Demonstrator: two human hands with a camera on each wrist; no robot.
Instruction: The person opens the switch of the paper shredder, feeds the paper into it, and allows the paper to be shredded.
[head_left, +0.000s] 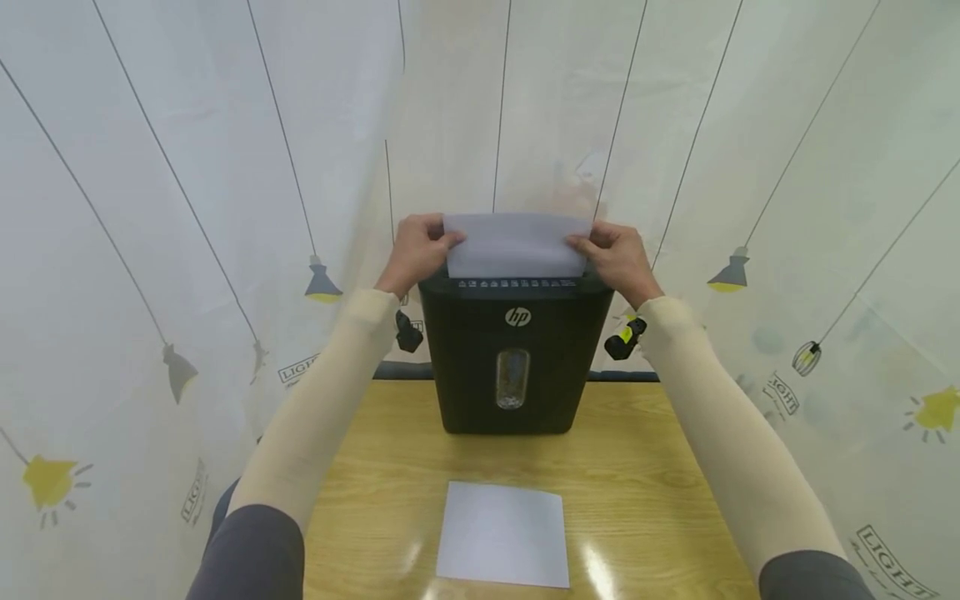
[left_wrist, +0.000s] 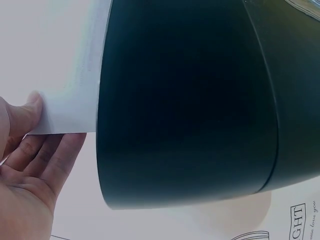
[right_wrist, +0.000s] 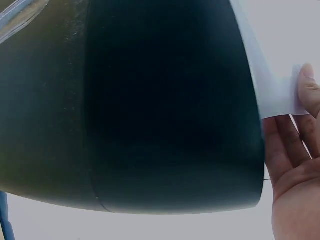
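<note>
I'd keep the white paper sheet (head_left: 516,246) level and square to the HP shredder (head_left: 465,358), lowering both sides evenly, fingertips clear of the slot. The left hand (head_left: 420,253) and right hand (head_left: 619,257) pinch its opposite side edges between thumb and fingers; it stands upright between them, over the shredder's top. Its lower edge is hidden, so I can't tell how far it's in.

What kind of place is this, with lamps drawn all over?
Maybe a little work corner or booth; I can't be sure. A black HP shredder stands on a wooden table, and a pale lamp-patterned covering rises behind and on both sides.
</note>
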